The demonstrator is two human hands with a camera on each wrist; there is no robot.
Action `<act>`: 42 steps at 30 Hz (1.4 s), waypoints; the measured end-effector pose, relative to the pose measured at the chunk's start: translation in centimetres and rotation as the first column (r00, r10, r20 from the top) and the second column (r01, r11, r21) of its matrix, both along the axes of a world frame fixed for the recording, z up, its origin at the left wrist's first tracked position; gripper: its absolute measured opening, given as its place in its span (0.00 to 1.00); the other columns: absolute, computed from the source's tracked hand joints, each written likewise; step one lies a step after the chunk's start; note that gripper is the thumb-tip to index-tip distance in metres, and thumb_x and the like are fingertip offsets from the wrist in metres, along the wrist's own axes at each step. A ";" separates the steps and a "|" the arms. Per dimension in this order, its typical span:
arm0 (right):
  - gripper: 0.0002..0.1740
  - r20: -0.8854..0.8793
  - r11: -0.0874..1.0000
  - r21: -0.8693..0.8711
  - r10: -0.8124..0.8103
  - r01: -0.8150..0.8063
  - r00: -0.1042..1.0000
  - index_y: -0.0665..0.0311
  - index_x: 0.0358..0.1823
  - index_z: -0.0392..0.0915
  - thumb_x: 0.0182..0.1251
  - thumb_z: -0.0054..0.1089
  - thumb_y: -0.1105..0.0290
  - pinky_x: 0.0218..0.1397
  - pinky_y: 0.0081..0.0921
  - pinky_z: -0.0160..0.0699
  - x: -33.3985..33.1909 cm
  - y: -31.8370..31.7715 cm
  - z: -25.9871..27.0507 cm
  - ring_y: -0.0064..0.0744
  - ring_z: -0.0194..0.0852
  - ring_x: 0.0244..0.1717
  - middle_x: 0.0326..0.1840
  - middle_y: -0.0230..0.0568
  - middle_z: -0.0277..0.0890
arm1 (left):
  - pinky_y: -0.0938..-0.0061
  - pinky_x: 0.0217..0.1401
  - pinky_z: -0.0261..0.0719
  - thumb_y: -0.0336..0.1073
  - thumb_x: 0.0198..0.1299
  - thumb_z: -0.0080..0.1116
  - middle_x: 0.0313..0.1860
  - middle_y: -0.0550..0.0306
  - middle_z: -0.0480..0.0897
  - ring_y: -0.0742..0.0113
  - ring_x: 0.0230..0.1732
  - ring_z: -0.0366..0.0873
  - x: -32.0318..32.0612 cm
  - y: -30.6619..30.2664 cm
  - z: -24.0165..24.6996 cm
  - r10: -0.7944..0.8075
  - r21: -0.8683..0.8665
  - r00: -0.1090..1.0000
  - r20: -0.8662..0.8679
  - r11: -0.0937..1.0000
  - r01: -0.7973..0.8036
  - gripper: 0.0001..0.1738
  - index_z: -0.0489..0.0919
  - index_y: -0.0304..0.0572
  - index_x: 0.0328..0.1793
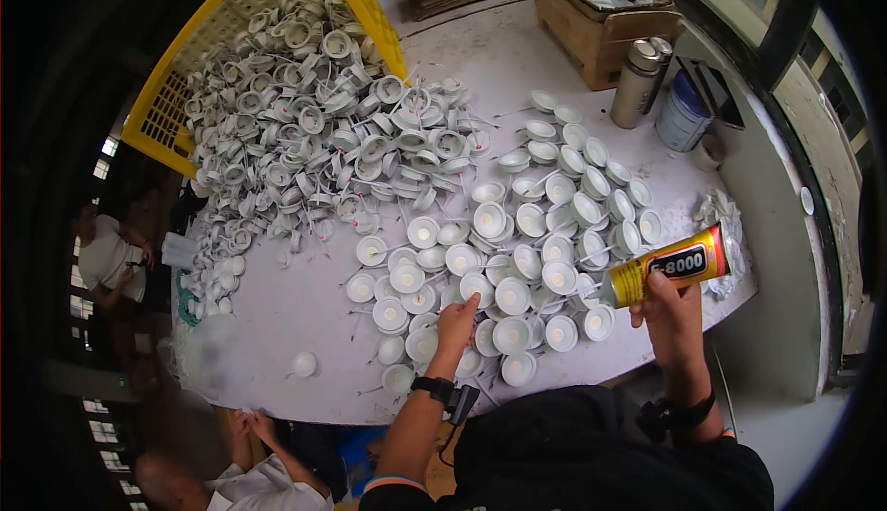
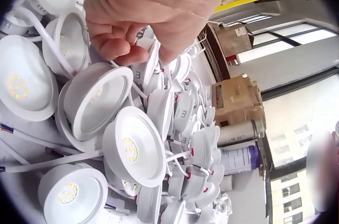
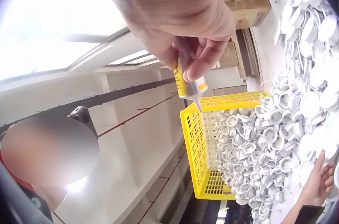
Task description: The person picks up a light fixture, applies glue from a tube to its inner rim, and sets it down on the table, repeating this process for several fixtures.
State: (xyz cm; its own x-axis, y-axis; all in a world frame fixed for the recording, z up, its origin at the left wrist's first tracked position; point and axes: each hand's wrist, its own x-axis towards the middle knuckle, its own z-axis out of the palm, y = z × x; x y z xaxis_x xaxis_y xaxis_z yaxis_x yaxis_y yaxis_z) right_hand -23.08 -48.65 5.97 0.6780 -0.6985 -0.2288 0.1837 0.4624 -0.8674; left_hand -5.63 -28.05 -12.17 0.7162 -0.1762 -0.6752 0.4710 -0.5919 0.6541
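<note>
My right hand point(image 1: 673, 322) grips a yellow and black glue tube point(image 1: 674, 269) marked 8000, raised over the table's right side. In the right wrist view, the tube's pale nozzle point(image 3: 197, 101) sticks out past the fingers. Among the white downlights point(image 1: 511, 297), my left hand point(image 1: 455, 326) is low over the near rows. Seen from the left wrist, its thumb and curled fingers point(image 2: 132, 55) pinch a white downlight point(image 2: 139, 73) standing on edge. Around it, several downlights face upward, showing yellow LED dots in their round cups, with white cables between them.
A yellow crate point(image 1: 152, 123) lies tipped, a large heap of white ring-shaped housings point(image 1: 323, 123) spilling from it. Toward the back right stand a cardboard box point(image 1: 591, 40), metal flasks point(image 1: 636, 84) and a blue-white tub point(image 1: 684, 112). Another person point(image 1: 268, 474) sits at the near left edge.
</note>
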 end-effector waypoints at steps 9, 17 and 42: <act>0.15 -0.148 0.990 -0.068 -0.132 0.123 0.980 0.58 0.38 0.64 0.54 0.52 0.59 0.13 0.12 0.58 0.8 -1.8 -3.6 0.15 0.62 0.17 0.23 0.26 0.64 | 0.65 0.35 0.70 0.58 0.48 0.48 0.24 0.48 0.77 0.53 0.31 0.75 -0.3 0.1 -6.5 -0.151 0.262 0.954 0.259 0.962 0.082 0.28 0.73 0.35 0.27; 0.11 0.020 0.998 -0.012 0.066 -0.066 0.998 0.68 0.36 0.69 0.56 0.53 0.67 0.33 0.16 0.66 1.9 -1.6 -0.7 0.24 0.68 0.32 0.31 0.38 0.71 | 0.62 0.35 0.67 0.52 0.48 0.44 0.27 0.46 0.76 0.53 0.33 0.74 -0.2 0.7 -0.2 -0.019 0.072 0.967 0.255 0.997 0.000 0.24 0.71 0.34 0.31; 0.10 0.062 0.986 -0.109 0.130 -0.123 0.990 0.63 0.38 0.69 0.56 0.53 0.68 0.27 0.13 0.62 2.4 7.5 1.5 0.19 0.65 0.27 0.29 0.31 0.70 | 0.79 0.33 0.73 0.34 0.53 0.47 0.41 0.56 0.71 0.72 0.37 0.71 -4.0 11.9 14.5 0.078 -0.889 0.988 -0.133 0.431 -0.154 0.21 0.61 0.35 0.53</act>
State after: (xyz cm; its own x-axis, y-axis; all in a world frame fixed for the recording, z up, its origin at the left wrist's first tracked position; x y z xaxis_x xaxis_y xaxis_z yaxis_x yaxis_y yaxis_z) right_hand -20.72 -41.20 7.43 0.7741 -0.6236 -0.1089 0.1905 0.3936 -0.8993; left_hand -9.68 -16.10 2.36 0.7431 -0.6270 -0.2338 0.5483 0.3701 0.7499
